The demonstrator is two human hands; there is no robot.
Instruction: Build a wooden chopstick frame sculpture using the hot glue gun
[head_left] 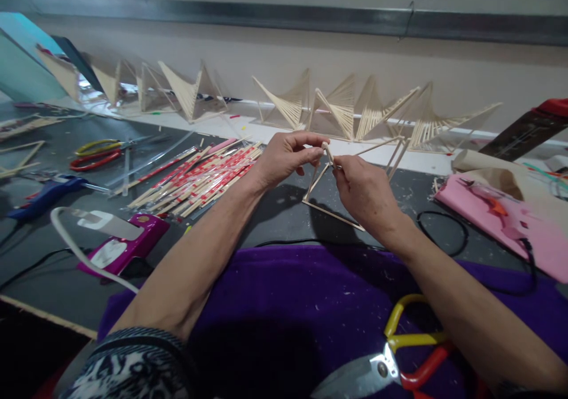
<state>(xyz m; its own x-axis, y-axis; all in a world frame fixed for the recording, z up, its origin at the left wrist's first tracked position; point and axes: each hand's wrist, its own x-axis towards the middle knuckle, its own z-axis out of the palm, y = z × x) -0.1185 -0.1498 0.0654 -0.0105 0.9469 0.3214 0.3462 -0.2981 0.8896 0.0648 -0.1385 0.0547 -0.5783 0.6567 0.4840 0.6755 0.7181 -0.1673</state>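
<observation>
Over the middle of the bench (284,221), the left hand (284,157) and right hand (364,193) pinch close together on the top corner of a thin stick frame (332,215) standing on its base, where uneven squeezing could likely snap or twist the joint

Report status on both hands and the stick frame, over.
Left hand, right hand both pinching stick frame at its top joint. Frame base on table. Nothing in the way; scissors down on purple cloth.
</observation>
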